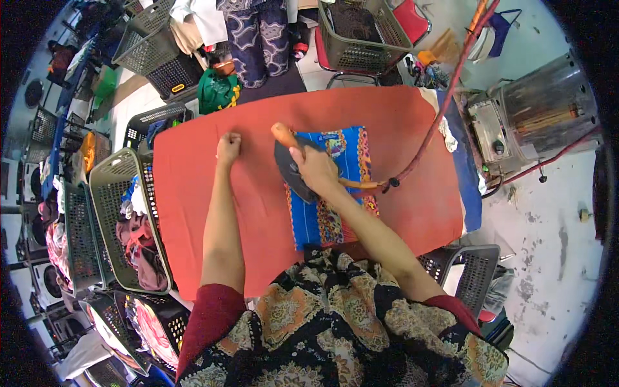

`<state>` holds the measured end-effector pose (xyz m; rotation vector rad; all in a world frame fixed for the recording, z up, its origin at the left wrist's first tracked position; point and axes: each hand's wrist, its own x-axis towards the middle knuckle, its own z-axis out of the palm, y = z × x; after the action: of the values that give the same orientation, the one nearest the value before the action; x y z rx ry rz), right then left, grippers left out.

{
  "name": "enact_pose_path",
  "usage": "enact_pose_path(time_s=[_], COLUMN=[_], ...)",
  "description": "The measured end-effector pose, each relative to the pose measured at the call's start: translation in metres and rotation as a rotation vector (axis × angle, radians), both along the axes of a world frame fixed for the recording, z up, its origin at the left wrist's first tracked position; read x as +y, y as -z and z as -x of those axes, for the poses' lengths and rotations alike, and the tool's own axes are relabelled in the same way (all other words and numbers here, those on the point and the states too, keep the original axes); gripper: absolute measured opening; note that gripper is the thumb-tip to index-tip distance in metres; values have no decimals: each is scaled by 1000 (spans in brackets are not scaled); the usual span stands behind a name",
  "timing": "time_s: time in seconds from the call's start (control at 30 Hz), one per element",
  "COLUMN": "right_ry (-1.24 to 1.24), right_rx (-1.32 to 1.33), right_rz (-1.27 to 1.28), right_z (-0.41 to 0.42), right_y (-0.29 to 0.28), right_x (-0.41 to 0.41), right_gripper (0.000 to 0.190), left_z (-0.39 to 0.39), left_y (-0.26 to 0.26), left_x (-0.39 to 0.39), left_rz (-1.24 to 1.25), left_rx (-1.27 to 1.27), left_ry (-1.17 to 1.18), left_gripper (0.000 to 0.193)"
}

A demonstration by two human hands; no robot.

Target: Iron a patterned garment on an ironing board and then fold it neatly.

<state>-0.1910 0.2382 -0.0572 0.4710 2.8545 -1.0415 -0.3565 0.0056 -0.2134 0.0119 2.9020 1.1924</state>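
Note:
My right hand point(316, 169) grips a dark steam iron point(290, 167) with an orange-brown handle, near the middle of the view. The iron rests over the left part of a blue patterned cloth point(305, 225) with floral bands, which lies folded on the red-covered ironing table point(193, 193). A reddish hose point(437, 121) runs from the iron's side up to the upper right. To the left of the cloth, my left hand point(228, 147) is loosely curled over the red cover and holds nothing visible. The part of the cloth beneath the iron and my right forearm is hidden.
Plastic baskets with clothes stand left of the table, one large basket point(94, 193) close to its edge. Another basket point(370, 55) sits on a red chair beyond the far edge. A person in patterned trousers point(254, 43) stands there. A metal boiler-like unit point(546, 106) is at right.

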Motion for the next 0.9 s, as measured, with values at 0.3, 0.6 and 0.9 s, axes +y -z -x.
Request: enact_pose_path(time_s=[0.3,0.6,0.9], right_ry=[170,478,356], right_rx=[112,23,-89], right_rz=[-67,507,284], right_z=[-22,-31,-120], right_y=[19,25,-10], right_x=[72,153,117], right_gripper=[55,53,51], left_z=[-7,7,8], left_y=[0,20,5], left_x=[3,-7,2], left_rz=[-378,-532,-323], left_rx=[-67,-200,-89], left_ry=[122,160,220], left_gripper=[14,14,15])
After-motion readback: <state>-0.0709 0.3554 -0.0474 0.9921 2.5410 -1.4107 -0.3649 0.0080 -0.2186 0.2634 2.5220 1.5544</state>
